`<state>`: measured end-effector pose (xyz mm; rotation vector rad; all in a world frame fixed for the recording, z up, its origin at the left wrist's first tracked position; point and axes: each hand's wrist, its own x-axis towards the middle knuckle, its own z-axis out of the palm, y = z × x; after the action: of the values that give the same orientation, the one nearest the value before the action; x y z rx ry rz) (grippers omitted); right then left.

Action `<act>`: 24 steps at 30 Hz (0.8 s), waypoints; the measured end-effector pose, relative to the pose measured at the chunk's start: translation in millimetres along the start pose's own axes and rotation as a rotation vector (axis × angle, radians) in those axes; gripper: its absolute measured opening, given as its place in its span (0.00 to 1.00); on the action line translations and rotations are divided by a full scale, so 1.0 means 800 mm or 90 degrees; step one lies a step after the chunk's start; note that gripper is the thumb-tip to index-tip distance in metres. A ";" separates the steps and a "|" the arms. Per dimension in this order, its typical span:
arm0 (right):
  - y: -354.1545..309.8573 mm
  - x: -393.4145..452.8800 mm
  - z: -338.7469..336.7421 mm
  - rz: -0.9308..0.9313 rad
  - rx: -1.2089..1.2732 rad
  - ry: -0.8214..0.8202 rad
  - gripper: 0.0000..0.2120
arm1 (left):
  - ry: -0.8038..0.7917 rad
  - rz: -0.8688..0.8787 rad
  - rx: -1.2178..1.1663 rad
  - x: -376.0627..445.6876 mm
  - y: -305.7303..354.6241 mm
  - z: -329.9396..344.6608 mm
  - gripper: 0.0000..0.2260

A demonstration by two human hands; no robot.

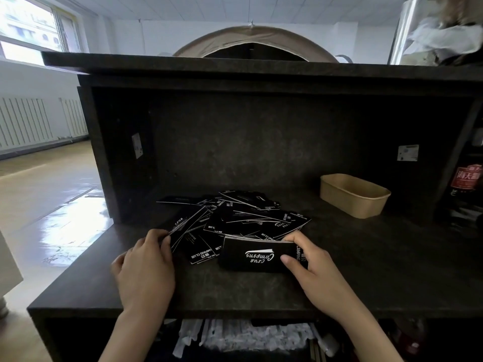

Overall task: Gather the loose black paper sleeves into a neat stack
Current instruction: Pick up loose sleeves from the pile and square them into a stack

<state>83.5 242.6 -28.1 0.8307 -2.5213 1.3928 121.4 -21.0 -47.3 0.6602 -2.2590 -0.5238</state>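
Left hand [146, 265] at the pile's left edge, fingertips pinching a fan of tilted sleeves [183, 228]. Loose pile [243, 218] sprawled mid-worktop [366, 270], just beyond both hands. Right hand [308, 262] clasping a squared stack [254, 256], long axis running left-right. Probably next: left hand's fan across onto that stack.
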 end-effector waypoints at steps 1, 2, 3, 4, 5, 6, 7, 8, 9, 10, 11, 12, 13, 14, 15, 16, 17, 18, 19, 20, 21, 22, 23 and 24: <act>0.000 0.000 0.000 -0.002 -0.002 -0.001 0.07 | 0.032 -0.001 -0.027 -0.001 0.000 -0.001 0.09; -0.001 -0.001 0.000 -0.004 -0.004 -0.001 0.07 | 0.061 -0.001 -0.053 -0.001 0.001 -0.003 0.08; -0.001 -0.001 0.000 -0.007 -0.005 -0.001 0.07 | 0.086 0.000 -0.077 -0.002 0.003 -0.005 0.08; -0.002 -0.002 -0.001 -0.008 -0.006 0.001 0.07 | 0.107 0.002 -0.102 -0.004 0.006 -0.009 0.08; -0.003 -0.002 -0.001 -0.009 -0.006 0.002 0.07 | 0.124 0.005 -0.127 -0.006 0.008 -0.012 0.08; -0.003 -0.002 0.000 -0.009 -0.006 0.003 0.08 | 0.138 0.006 -0.153 -0.007 0.010 -0.016 0.07; -0.002 -0.002 0.000 -0.008 -0.007 0.001 0.08 | 0.145 0.008 -0.176 -0.008 0.011 -0.018 0.07; -0.002 -0.001 0.001 -0.007 -0.009 -0.003 0.09 | 0.141 0.016 -0.197 -0.007 0.012 -0.020 0.07; 0.000 -0.001 0.001 -0.004 -0.013 -0.007 0.10 | 0.127 0.036 -0.221 -0.007 0.012 -0.020 0.07; 0.001 0.000 0.001 0.000 -0.015 -0.012 0.12 | 0.104 0.070 -0.250 -0.006 0.013 -0.019 0.07; 0.003 0.000 0.001 0.004 -0.015 -0.017 0.13 | 0.072 0.110 -0.278 -0.006 0.014 -0.019 0.06; 0.004 0.001 0.002 0.011 -0.016 -0.020 0.15 | 0.036 0.152 -0.299 -0.004 0.015 -0.018 0.07; 0.005 0.001 0.002 0.018 -0.017 -0.023 0.17 | 0.000 0.193 -0.309 -0.003 0.017 -0.017 0.08; 0.005 0.001 0.002 0.023 -0.017 -0.024 0.19 | -0.035 0.231 -0.311 -0.003 0.018 -0.016 0.09; 0.006 0.001 0.002 0.026 -0.019 -0.023 0.20 | -0.066 0.260 -0.312 -0.003 0.021 -0.014 0.09; 0.007 0.001 0.003 0.025 -0.021 -0.022 0.22 | -0.092 0.281 -0.318 -0.004 0.024 -0.013 0.10; 0.007 0.001 0.003 0.023 -0.024 -0.023 0.23 | -0.114 0.293 -0.332 -0.006 0.028 -0.011 0.11; 0.007 0.001 0.003 0.019 -0.028 -0.025 0.23 | -0.130 0.298 -0.351 -0.007 0.032 -0.009 0.11; 0.007 0.001 0.003 0.016 -0.032 -0.027 0.24 | -0.143 0.300 -0.369 -0.009 0.036 -0.007 0.12; 0.008 0.001 0.004 0.014 -0.036 -0.026 0.24 | -0.156 0.305 -0.381 -0.010 0.040 -0.004 0.12; 0.009 0.001 0.004 0.013 -0.039 -0.023 0.24 | -0.175 0.314 -0.386 -0.011 0.044 0.000 0.12; 0.011 0.002 0.005 0.014 -0.044 -0.018 0.24 | -0.199 0.323 -0.391 -0.013 0.048 0.003 0.12; 0.012 0.002 0.005 0.018 -0.046 -0.012 0.24 | -0.223 0.322 -0.404 -0.016 0.052 0.004 0.13; 0.012 0.003 0.004 0.025 -0.041 -0.009 0.25 | -0.241 0.312 -0.429 -0.019 0.057 0.004 0.13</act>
<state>76.7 243.1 -36.5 0.7853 -2.5917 1.3141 114.5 24.2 -32.8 -0.3489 -2.2525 -1.1438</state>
